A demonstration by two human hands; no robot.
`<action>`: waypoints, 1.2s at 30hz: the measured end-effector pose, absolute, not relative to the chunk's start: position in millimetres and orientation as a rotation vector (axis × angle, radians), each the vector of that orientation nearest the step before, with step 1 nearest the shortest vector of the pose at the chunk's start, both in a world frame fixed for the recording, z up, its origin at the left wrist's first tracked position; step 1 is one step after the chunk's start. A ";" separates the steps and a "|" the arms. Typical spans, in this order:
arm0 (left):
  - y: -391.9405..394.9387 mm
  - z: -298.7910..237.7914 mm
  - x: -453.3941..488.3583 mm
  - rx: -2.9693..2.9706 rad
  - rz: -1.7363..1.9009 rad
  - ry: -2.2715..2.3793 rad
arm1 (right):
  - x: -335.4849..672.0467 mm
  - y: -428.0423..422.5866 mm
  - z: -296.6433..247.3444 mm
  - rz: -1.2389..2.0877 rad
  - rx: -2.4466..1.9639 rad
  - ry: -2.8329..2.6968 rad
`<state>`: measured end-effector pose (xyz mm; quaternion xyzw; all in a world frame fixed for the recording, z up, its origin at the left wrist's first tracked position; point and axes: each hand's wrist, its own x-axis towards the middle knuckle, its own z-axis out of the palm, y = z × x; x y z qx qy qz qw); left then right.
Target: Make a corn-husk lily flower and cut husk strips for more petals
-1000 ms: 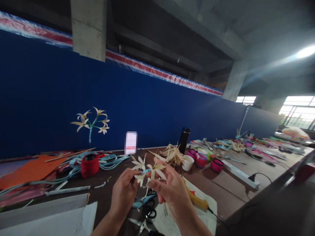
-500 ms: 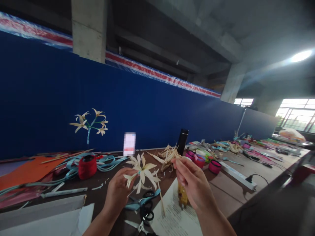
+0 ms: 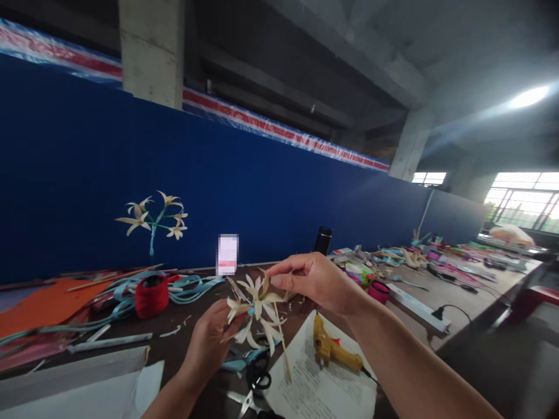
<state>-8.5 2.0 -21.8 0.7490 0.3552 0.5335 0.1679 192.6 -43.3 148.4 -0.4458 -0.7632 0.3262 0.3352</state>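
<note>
Several pale cream petals spread around a light-blue centre on a handmade flower. My left hand is closed around its base, hiding the stem. Coming over from the right, my right hand has its thumb and forefinger closed in a pinch at the tip of an upper petal. Below the flower lie black-handled scissors and a light-blue-handled tool, partly covered. A yellow hot glue gun rests on a printed sheet beneath my right forearm.
At the back left stands a finished spray of cream flowers. A red roll and light-blue strips lie near it. A phone-like screen and black bottle line the blue partition. A white power strip lies right.
My right hand has moved left and slightly up to the flower's upper petals, uncovering the glue gun. The flower in my left hand has shifted slightly right.
</note>
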 end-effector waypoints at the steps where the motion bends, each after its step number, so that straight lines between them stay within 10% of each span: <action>1: 1.7 -22.3 -8.7 2.131 1.502 1.015 | 191.5 -42.4 149.5 0.857 -1.166 -2.015; 36: -4.3 -12.2 -7.9 2.367 1.493 1.152 | 179.1 -39.1 123.8 1.173 -1.162 -1.909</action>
